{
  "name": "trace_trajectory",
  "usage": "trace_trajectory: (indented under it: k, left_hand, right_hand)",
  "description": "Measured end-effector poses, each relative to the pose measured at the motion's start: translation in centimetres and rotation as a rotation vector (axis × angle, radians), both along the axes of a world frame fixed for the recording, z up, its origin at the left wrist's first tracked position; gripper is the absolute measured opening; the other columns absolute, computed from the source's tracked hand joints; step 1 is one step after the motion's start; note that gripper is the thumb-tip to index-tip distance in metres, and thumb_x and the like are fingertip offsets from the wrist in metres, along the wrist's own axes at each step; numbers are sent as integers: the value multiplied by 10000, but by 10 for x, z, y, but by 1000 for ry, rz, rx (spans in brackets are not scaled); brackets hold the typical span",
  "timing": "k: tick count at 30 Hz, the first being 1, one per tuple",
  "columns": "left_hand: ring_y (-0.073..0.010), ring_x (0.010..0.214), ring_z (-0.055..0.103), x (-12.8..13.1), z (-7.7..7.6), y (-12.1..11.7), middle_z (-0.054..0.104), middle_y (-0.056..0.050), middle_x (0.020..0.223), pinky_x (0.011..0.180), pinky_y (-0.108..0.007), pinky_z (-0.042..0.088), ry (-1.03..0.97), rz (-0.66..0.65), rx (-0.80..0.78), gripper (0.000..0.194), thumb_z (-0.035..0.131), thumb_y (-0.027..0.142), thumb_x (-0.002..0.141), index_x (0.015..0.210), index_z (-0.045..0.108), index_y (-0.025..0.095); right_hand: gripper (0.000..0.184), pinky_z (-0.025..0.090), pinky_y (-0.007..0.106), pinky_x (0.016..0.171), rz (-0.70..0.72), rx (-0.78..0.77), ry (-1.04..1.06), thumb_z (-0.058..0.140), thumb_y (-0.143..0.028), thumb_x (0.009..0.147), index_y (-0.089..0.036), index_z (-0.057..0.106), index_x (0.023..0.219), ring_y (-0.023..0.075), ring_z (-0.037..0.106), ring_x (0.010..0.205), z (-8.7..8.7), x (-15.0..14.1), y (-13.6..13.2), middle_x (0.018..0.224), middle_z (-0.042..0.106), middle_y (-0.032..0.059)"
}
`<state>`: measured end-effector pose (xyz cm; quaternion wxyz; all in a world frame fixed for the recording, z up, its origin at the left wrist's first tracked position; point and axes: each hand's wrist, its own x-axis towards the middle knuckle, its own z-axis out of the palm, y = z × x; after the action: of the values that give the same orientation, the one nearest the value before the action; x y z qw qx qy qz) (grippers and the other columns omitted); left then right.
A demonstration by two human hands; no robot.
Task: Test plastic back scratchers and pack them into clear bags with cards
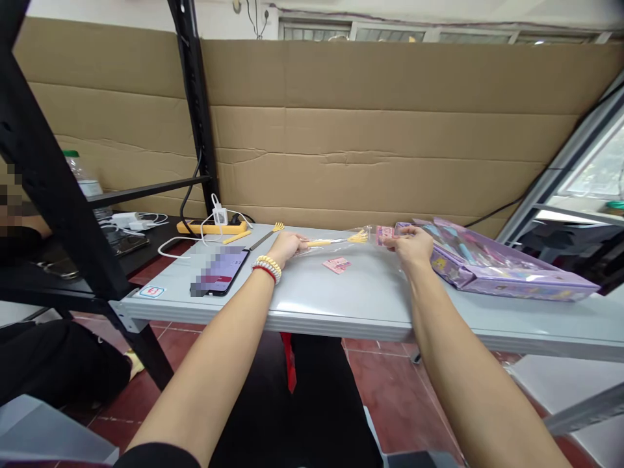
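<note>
A yellow back scratcher [358, 238] with a claw-like head lies inside a clear plastic bag, held lengthwise between my hands just above the grey table. My left hand [286, 248] is closed on the handle end through the bag. At the other end, my right hand [412, 246] pinches the bag beside a pink printed card [385, 234]. Below the bag, another pink card [337, 264] rests flat on the tabletop. Left of my left hand lie a smartphone [221, 273] and a second, unbagged yellow claw-ended scratcher [266, 236] with a metal rod.
A purple box [511, 286] with a clear wrapped top stands at the right. At the back left are a yellow power strip [212, 228] and a white charger [220, 214]. Cardboard [365, 130] walls the back; a black metal post [192, 97] rises left. Another person sits left.
</note>
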<state>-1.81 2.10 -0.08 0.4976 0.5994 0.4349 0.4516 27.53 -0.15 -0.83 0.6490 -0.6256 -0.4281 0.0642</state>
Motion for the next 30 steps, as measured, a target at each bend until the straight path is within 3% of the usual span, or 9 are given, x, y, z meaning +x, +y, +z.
trace_trajectory:
  k: [5, 12, 14, 20, 26, 30]
  left_hand:
    - [-65, 445, 380, 0, 1, -1, 582, -11, 537, 462, -216, 277, -22, 16, -25, 180, 586, 19, 582, 723, 671, 91]
    - [-66, 453, 378, 0, 4, -3, 584, -8, 539, 482, -221, 299, -28, 31, -35, 184, 585, 14, 586, 727, 675, 93]
    - [-65, 447, 371, -1, 5, -4, 563, 3, 515, 478, -223, 290, -27, 34, -39, 174, 584, 11, 586, 709, 672, 97]
    - [-63, 437, 361, -2, 2, -1, 579, -7, 534, 450, -226, 245, -37, -19, -34, 132, 595, 35, 588, 670, 671, 104]
    - [-57, 419, 351, -1, -3, 4, 616, -39, 567, 423, -220, 204, -65, -58, -34, 104, 632, 75, 592, 692, 654, 93]
    - [-52, 400, 340, 0, -3, 3, 609, -40, 556, 416, -224, 189, -85, -74, -38, 90, 616, 64, 601, 684, 638, 91]
  right_hand:
    - [534, 428, 241, 421, 205, -36, 76, 843, -254, 306, -148, 571, 753, 116, 524, 447, 6, -15, -10, 521, 563, -35]
    - [285, 531, 277, 593, 404, 3, 123, 734, -351, 557, -137, 660, 730, 122, 588, 592, 9, -26, -13, 656, 640, 17]
    - [247, 547, 308, 621, 389, -11, 88, 718, -309, 568, -133, 674, 736, 142, 606, 600, 8, -24, -12, 669, 662, 35]
    - [222, 549, 331, 632, 155, 11, 2, 695, -251, 579, -120, 688, 758, 167, 625, 591, 3, -16, -5, 648, 666, 44]
    - [391, 550, 297, 597, 347, -36, 79, 747, -330, 556, -143, 661, 889, 171, 622, 743, 6, -27, -12, 883, 669, 59]
    - [433, 532, 304, 540, 414, -113, 251, 559, -572, 723, -183, 624, 903, 208, 617, 822, 11, -32, -13, 946, 644, 80]
